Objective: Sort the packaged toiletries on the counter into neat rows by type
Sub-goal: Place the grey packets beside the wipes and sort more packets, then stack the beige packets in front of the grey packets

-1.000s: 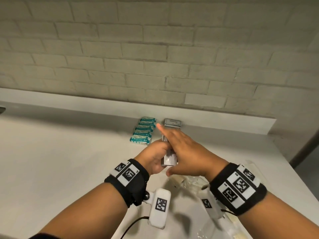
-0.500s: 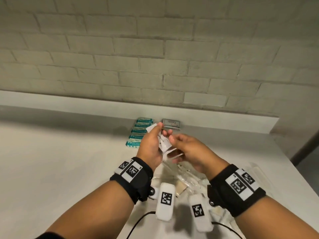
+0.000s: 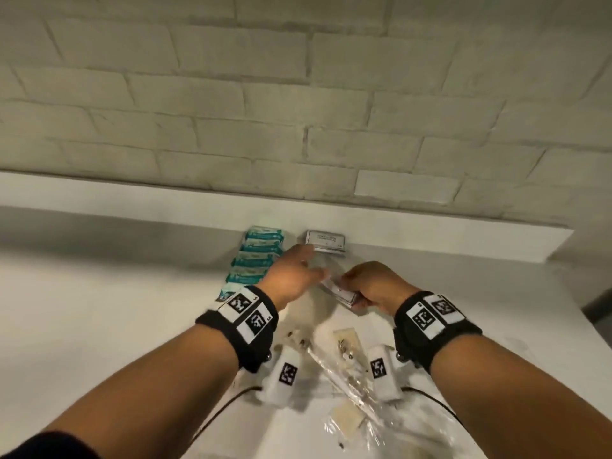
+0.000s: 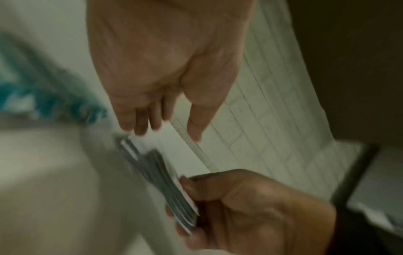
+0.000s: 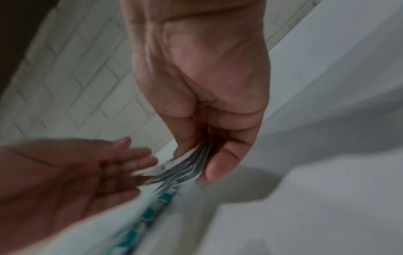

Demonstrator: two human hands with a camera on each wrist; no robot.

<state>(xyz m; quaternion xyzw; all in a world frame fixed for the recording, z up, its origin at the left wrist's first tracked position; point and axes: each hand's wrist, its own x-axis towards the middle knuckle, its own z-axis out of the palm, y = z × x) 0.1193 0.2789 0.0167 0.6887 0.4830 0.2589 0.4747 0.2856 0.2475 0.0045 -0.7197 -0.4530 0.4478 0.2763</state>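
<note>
My right hand (image 3: 356,288) grips a stack of flat white and silver packets (image 3: 341,293) just above the counter; thumb and fingers pinch its near end (image 5: 191,165). My left hand (image 3: 308,260) is open, its straight fingers (image 4: 141,127) at the stack's far end (image 4: 152,155). One matching white packet (image 3: 326,241) lies by the back ledge, just beyond the left fingertips. A neat row of teal packets (image 3: 258,256) runs from the ledge toward me, left of both hands.
Loose clear-wrapped items (image 3: 347,359) lie in a heap on the white counter (image 3: 99,309) under my wrists. A raised ledge (image 3: 430,240) and a brick wall close the back. The counter's right edge (image 3: 589,329) drops off beside my right arm.
The packet stack passed into my right hand and both hands dropped toward the counter. My left hand let go and stretched forward toward the white packet at the ledge.
</note>
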